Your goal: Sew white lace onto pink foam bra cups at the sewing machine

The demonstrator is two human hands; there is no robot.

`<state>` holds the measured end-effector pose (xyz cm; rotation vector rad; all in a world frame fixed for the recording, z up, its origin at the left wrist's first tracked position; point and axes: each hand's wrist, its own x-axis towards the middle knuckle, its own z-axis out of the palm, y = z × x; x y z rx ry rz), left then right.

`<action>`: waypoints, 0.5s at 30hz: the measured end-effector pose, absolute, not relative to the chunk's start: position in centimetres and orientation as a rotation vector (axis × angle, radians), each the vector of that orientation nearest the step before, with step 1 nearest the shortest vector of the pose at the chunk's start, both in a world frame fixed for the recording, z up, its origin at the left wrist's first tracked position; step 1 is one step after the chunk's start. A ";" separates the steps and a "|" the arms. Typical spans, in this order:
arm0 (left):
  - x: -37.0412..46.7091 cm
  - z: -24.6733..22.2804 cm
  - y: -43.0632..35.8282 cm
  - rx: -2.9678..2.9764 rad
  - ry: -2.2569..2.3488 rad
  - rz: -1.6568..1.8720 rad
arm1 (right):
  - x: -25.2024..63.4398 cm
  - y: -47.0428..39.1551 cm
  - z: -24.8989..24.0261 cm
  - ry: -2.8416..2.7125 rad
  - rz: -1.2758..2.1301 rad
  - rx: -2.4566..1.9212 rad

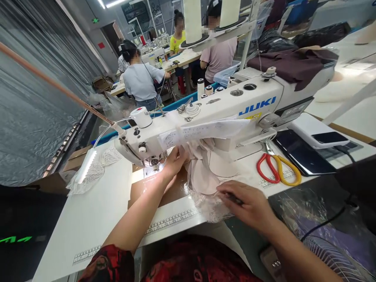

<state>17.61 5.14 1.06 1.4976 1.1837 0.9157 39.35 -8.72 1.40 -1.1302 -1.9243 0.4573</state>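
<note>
A white sewing machine (217, 105) stands across the table. My left hand (175, 159) is beside the needle area, under the machine's arm, its fingers against pale fabric; its grip is partly hidden. Beige cup-shaped pieces with lace (202, 178) lie right of that hand and hang over the table's front edge. My right hand (245, 201) is closed around a small dark tool (234, 198), with its fingertips at the lace's right side. A paper strip with handwriting (202, 131) is fixed on the machine's front.
Red and yellow-handled scissors (278, 169) and a dark phone (304, 152) lie at the right. White lace pieces (94, 170) rest at the table's left. Dark maroon cloth (289, 64) drapes over the machine. Several people sit at machines behind. Printed rulers line the front edge.
</note>
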 end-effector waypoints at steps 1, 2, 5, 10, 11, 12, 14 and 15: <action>17.2 0.8 4.6 1.466 1.160 0.944 | 40.0 -8.5 1.6 -1.879 0.384 -1.189; 16.8 0.6 4.0 1.432 1.143 0.970 | 40.5 -8.2 1.7 -1.844 0.316 -1.250; 16.2 0.5 2.3 1.320 1.191 0.993 | 41.7 -6.9 1.5 -1.796 0.149 -1.404; 16.2 0.9 0.5 1.106 1.128 0.934 | 42.0 -4.7 0.5 -1.796 0.147 -1.714; 16.2 0.9 0.4 1.080 1.112 0.923 | 41.8 -4.5 0.3 -1.823 0.201 -1.753; 16.3 0.9 0.3 1.060 1.100 0.910 | 41.5 -4.4 0.1 -1.858 0.254 -1.773; 16.4 0.8 0.2 1.029 1.072 0.873 | 40.8 -4.6 -0.3 -1.930 0.321 -1.776; 16.5 0.8 0.2 1.012 1.050 0.852 | 40.3 -4.8 -0.5 -1.956 0.333 -1.766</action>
